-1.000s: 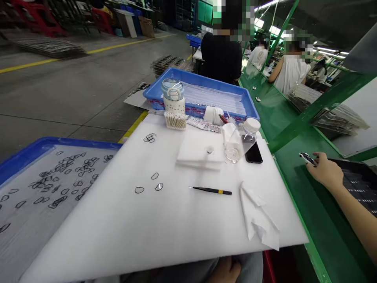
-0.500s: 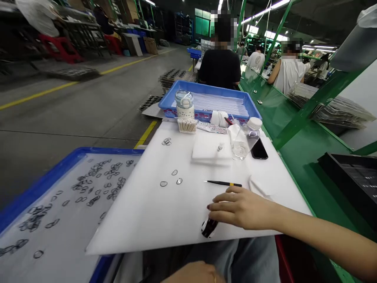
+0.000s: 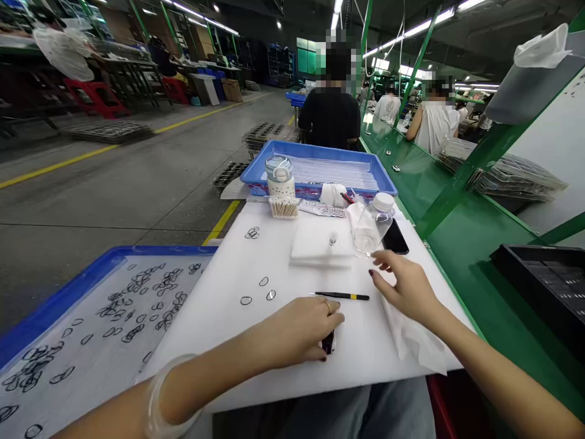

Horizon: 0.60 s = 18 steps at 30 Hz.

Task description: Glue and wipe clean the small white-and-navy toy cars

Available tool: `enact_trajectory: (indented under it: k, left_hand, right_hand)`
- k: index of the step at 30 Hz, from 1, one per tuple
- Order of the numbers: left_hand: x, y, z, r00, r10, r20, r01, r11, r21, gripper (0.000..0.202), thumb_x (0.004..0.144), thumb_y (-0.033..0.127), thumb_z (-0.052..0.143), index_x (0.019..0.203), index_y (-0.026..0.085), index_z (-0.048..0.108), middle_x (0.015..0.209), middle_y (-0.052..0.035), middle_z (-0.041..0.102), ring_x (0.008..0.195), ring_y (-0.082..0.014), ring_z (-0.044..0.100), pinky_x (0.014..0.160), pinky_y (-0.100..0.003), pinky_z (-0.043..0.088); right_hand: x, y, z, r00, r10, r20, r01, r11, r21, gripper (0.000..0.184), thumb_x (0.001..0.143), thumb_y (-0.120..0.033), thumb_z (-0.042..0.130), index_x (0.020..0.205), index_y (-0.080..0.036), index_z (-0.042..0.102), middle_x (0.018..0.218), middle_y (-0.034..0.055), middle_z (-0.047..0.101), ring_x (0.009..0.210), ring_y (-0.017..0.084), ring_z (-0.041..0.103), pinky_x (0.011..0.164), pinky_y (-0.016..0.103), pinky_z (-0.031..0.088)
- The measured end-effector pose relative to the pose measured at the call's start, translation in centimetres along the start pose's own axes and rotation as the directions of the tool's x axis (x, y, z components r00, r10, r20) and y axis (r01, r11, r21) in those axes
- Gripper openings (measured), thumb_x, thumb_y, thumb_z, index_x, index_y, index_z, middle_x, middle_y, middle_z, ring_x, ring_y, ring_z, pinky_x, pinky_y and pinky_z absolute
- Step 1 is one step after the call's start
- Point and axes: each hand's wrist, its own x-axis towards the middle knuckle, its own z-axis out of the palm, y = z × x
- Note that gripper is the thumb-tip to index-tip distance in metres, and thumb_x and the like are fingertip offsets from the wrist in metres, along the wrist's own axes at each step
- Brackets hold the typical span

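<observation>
My left hand [image 3: 304, 329] rests low on the white foam board [image 3: 219, 360], its fingers curled over a small glossy black piece [image 3: 328, 342] that is mostly hidden underneath. Over the right side of the board is my right hand [image 3: 404, 285], fingers apart and holding nothing, just below the clear bottle with a white cap [image 3: 370, 228]. A crumpled white tissue [image 3: 411, 338] lies under and beside the right wrist. Black tweezers with a yellow band [image 3: 342, 296] lie between the hands. Several thin dark rings [image 3: 264, 281] are on the board's left.
At the board's far edge stand a lidded cup [image 3: 280, 177], cotton swabs [image 3: 284, 208] and a blue tray [image 3: 388, 180]. A foam block [image 3: 320, 241] and a phone [image 3: 395, 238] lie nearer. Another blue tray [image 3: 68, 286] at left holds many rings. A green conveyor [image 3: 452, 244] runs along the right.
My left hand has come up from below the board onto the black piece. My right hand has left that piece and moved up and right toward the bottle. The view has shifted slightly.
</observation>
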Motion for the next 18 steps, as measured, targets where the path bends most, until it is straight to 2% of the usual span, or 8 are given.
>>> enact_trajectory:
  k: [2, 4, 8, 11, 14, 16, 18]
  left_hand:
    - [0.4, 0.1, 0.2, 0.999, -0.034, 0.008, 0.034, 0.999, 0.037, 0.037, 0.072, 0.026, 0.079, 0.104, 0.018, 0.063, 0.111, -0.0111, 0.069, 0.100, -0.0291, 0.067, 0.083, -0.037, 0.055]
    - [0.6, 0.1, 0.7, 0.998, -0.054, -0.024, 0.055, 0.997, 0.055, 0.039, 0.071, 0.030, 0.077, 0.105, 0.016, 0.063, 0.114, -0.0134, 0.068, 0.102, -0.0306, 0.065, 0.085, -0.039, 0.055]
    - [0.3, -0.2, 2.2, 0.993, -0.045, -0.106, 0.048, 0.999, 0.019, 0.044, 0.071, 0.031, 0.076, 0.109, 0.012, 0.064, 0.122, -0.0169, 0.065, 0.107, -0.0316, 0.063, 0.092, -0.041, 0.055]
    - [0.1, -0.3, 2.8, 0.992, -0.045, -0.122, 0.041, 0.999, -0.031, 0.049, 0.070, 0.030, 0.075, 0.114, 0.012, 0.062, 0.127, -0.0165, 0.063, 0.111, -0.0311, 0.062, 0.092, -0.039, 0.056]
    - [0.1, 0.0, 2.9, 0.988, -0.085, -0.129, 0.076, 0.995, -0.069, 0.049, 0.070, 0.027, 0.074, 0.115, 0.015, 0.062, 0.126, -0.0154, 0.063, 0.110, -0.0299, 0.063, 0.088, -0.038, 0.058]
    - [0.1, 0.4, 2.9, 0.982, -0.101, -0.160, 0.091, 0.994, -0.065, 0.049, 0.070, 0.026, 0.073, 0.116, 0.014, 0.061, 0.125, -0.0161, 0.064, 0.111, -0.0308, 0.062, 0.092, -0.041, 0.057]
    - [0.0, 0.8, 2.9, 0.971, -0.114, -0.209, 0.108, 0.993, -0.040, 0.049, 0.072, 0.023, 0.071, 0.118, 0.012, 0.061, 0.126, -0.0183, 0.064, 0.113, -0.0325, 0.062, 0.096, -0.044, 0.055]
  right_hand:
    - [1.4, 0.4, 0.6, 0.992, 0.121, 0.022, -0.122, 0.991, 0.052, 0.038, 0.090, -0.034, 0.057, 0.123, -0.017, 0.052, 0.109, 0.0127, 0.071, 0.091, 0.026, 0.070, 0.071, 0.040, 0.056]
    - [2.8, 0.6, 1.8, 0.988, 0.143, 0.061, -0.151, 0.976, 0.158, 0.044, 0.087, -0.037, 0.061, 0.125, -0.017, 0.051, 0.113, 0.0138, 0.070, 0.099, 0.028, 0.069, 0.078, 0.043, 0.057]
    - [4.5, 0.2, 4.3, 0.994, 0.083, 0.069, -0.101, 0.941, 0.322, 0.038, 0.087, -0.038, 0.062, 0.120, -0.020, 0.057, 0.116, 0.0118, 0.069, 0.102, 0.025, 0.067, 0.084, 0.043, 0.057]
    - [5.4, -0.5, 5.3, 0.997, -0.025, 0.068, -0.002, 0.928, 0.372, 0.040, 0.089, -0.036, 0.062, 0.126, -0.021, 0.055, 0.122, 0.0106, 0.068, 0.105, 0.024, 0.066, 0.089, 0.042, 0.055]
    - [6.5, -1.9, 5.6, 0.981, -0.053, 0.185, 0.003, 0.964, 0.265, 0.033, 0.094, -0.035, 0.057, 0.125, -0.022, 0.059, 0.114, 0.0090, 0.071, 0.102, 0.024, 0.068, 0.085, 0.039, 0.053]
    - [7.3, -3.0, 5.6, 0.963, 0.000, 0.270, -0.022, 0.997, 0.080, 0.032, 0.096, -0.038, 0.056, 0.123, -0.021, 0.061, 0.105, 0.0099, 0.073, 0.097, 0.027, 0.068, 0.077, 0.037, 0.051]
    - [8.2, -4.1, 5.5, 0.947, 0.027, 0.320, 0.003, 0.996, -0.094, 0.031, 0.097, -0.039, 0.054, 0.120, -0.018, 0.062, 0.100, 0.0116, 0.073, 0.094, 0.030, 0.067, 0.070, 0.035, 0.046]
